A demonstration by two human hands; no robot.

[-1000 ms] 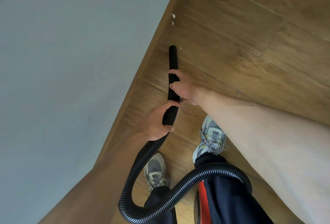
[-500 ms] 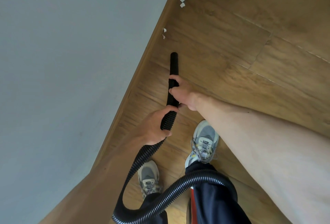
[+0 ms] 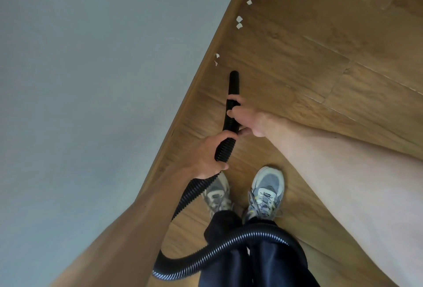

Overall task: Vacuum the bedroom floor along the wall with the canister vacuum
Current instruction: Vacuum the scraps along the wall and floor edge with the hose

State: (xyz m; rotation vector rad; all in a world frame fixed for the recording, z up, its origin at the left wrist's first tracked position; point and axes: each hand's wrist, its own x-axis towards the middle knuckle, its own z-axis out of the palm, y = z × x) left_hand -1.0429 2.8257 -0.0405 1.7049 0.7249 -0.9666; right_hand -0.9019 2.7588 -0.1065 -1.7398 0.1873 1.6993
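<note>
A black ribbed plastic vacuum hose [image 3: 223, 149] ends in a smooth black nozzle tube [image 3: 234, 83] pointing to 12 o'clock above the brown wood-plank floor [image 3: 297, 62], near the wooden baseboard [image 3: 201, 76] at 9 o'clock. The left hand [image 3: 206, 156] has its grip wrapped round the ribbed part. The right hand [image 3: 248, 119], just ahead, has its grip curled round the hose below the tube. Small white paper scraps [image 3: 217, 59] lie at 11 o'clock of the tip, against the baseboard. The hose loops back at 6 o'clock past two grey sneakers [image 3: 266, 190].
</note>
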